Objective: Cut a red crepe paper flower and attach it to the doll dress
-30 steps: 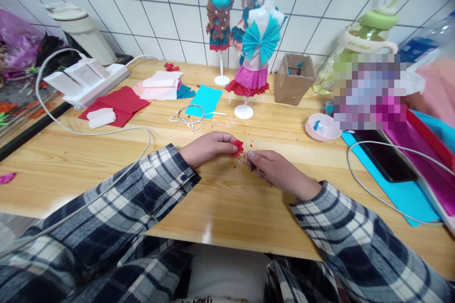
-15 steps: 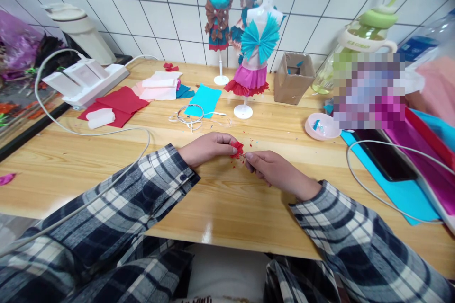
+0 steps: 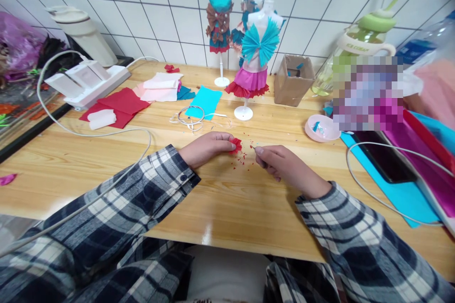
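A small piece of pleated red crepe paper [image 3: 235,146] is pinched between the thumb and fingers of my left hand [image 3: 209,148]. Its fringed edge faces right. My right hand [image 3: 279,161] is closed around a small, thin dark tool [image 3: 253,147], a short way right of the red paper. Only the tool's tip shows, so its kind is unclear. Tiny red scraps [image 3: 243,156] lie scattered on the wooden table [image 3: 227,208] between the two hands.
Dress stands with paper clothes, one with a turquoise bow [image 3: 261,41], stand at the back beside a cardboard box [image 3: 294,85]. A pink bowl [image 3: 323,133] and a phone [image 3: 386,158] lie right. Left are red sheets [image 3: 124,106], a power strip [image 3: 95,90] and a trailing white cable [image 3: 103,131].
My right hand has drawn away to the right from the red paper, with the thin tool in it. My left hand stays nearly in place. More red scraps show on the table.
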